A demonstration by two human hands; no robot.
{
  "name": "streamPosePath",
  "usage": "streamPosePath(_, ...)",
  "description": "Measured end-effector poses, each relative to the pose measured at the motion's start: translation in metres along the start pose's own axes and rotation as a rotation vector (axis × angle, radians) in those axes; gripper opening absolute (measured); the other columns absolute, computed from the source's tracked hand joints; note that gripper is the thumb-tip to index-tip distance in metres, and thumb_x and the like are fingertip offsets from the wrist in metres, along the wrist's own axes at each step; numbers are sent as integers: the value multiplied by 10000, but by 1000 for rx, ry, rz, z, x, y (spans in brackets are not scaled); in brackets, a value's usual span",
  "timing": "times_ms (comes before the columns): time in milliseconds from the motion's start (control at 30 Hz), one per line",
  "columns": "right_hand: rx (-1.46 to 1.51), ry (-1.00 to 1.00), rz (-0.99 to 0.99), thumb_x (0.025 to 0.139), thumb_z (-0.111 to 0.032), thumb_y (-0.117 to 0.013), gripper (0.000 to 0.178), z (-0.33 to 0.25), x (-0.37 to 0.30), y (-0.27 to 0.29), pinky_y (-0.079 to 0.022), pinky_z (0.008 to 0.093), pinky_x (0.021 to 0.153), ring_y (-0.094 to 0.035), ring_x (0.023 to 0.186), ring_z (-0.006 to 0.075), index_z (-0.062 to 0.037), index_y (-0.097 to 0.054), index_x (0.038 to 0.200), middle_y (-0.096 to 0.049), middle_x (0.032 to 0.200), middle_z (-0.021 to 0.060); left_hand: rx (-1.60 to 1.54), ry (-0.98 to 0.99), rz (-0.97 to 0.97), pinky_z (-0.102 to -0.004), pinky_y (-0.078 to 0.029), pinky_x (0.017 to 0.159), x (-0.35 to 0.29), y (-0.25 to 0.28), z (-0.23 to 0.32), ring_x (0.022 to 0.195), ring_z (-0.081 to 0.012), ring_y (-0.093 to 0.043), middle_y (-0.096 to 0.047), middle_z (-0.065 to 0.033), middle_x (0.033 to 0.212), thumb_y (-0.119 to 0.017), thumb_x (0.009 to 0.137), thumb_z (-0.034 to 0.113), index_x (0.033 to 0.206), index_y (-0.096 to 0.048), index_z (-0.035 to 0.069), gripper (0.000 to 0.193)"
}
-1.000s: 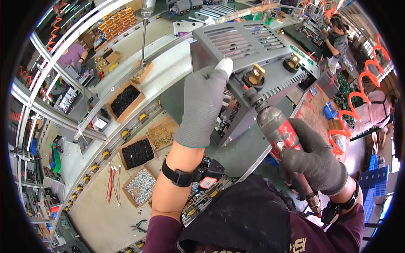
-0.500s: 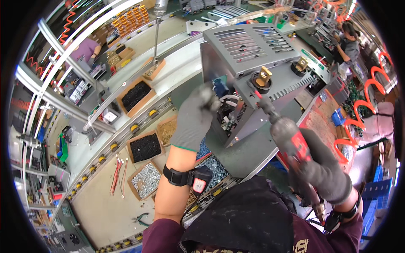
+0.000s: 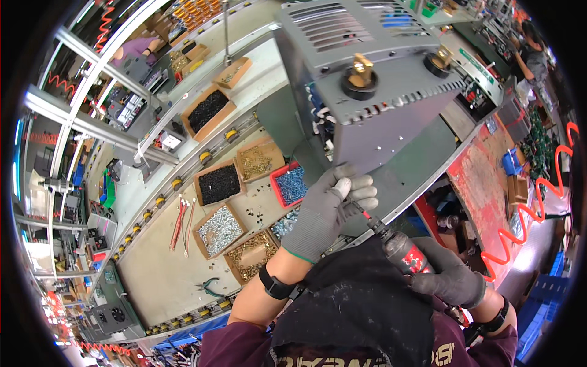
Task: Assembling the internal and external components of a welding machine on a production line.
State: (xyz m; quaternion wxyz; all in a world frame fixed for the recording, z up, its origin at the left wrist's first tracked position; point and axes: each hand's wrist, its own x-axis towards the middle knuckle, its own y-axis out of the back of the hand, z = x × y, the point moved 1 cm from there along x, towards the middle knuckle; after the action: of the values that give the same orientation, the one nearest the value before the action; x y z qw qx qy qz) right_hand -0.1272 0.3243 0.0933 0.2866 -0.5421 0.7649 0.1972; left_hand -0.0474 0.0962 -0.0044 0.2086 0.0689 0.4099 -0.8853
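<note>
My right hand [image 3: 449, 275], in a grey glove, is wrapped round a dark power screwdriver [image 3: 400, 249] with a red label, tilted up and to the left. Its bit reaches the fingers of my gloved left hand [image 3: 330, 208]. Those fingers are bent, with the thumb against them; whatever they pinch is too small or hidden to make out. Just beyond them stands a grey metal housing [image 3: 391, 137] with slotted vents on top. Two brass fittings [image 3: 361, 70] [image 3: 441, 56] in black rings sit on its face. Wiring [image 3: 321, 119] shows in its open left side.
Left of my hands are a red bin of bluish screws [image 3: 273, 183] and cardboard trays of black screws [image 3: 219, 183], silver screws [image 3: 219, 231] and brass-coloured parts [image 3: 252, 255]. Pliers [image 3: 211, 287] and red wires [image 3: 181, 225] lie on the bench. A coiled red hose [image 3: 520, 235] hangs right. Two other people work farther off.
My left hand has come back from the housing's open side toward my body. The screwdriver has dropped away from the housing, and its tip is now at my left fingers. The view has shifted.
</note>
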Motion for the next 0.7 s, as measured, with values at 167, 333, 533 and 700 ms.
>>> streamPosePath(167,2,20,80,817,-310,-791,710,18,-11,14,-456,333,928,-552,1066,168,-5,-458,1365,-570,1166,106,-207,17,-57,-466,-488,1061,18,-29,-24,1034,-225,-652,-609,-157,1173,-423,1046,139,1328,-403,-15,321)
streamPosePath(333,49,40,105,814,-319,-790,703,29,-18,28,-461,335,921,-558,1051,162,-6,-467,1354,-574,1154,105,-243,33,-27,-461,-464,1090,36,-45,-42,1020,-185,-646,-611,-127,1132,-452,1040,144,1273,-453,-7,279)
streamPosePath(533,260,56,139,813,-310,-800,704,39,-27,37,-475,323,909,-578,1024,149,-8,-461,1351,-582,1142,96,-297,83,-34,-438,-468,1091,52,-64,-57,985,-169,-641,-591,-105,1107,-499,1021,136,1219,-485,-9,246)
streamPosePath(700,188,41,162,807,-330,-803,726,48,-31,48,-483,324,901,-588,1021,152,-5,-454,1354,-589,1143,98,-242,108,94,-424,-465,1097,56,-83,-66,954,-142,-604,-570,-95,1097,-502,1017,134,1219,-485,-13,249)
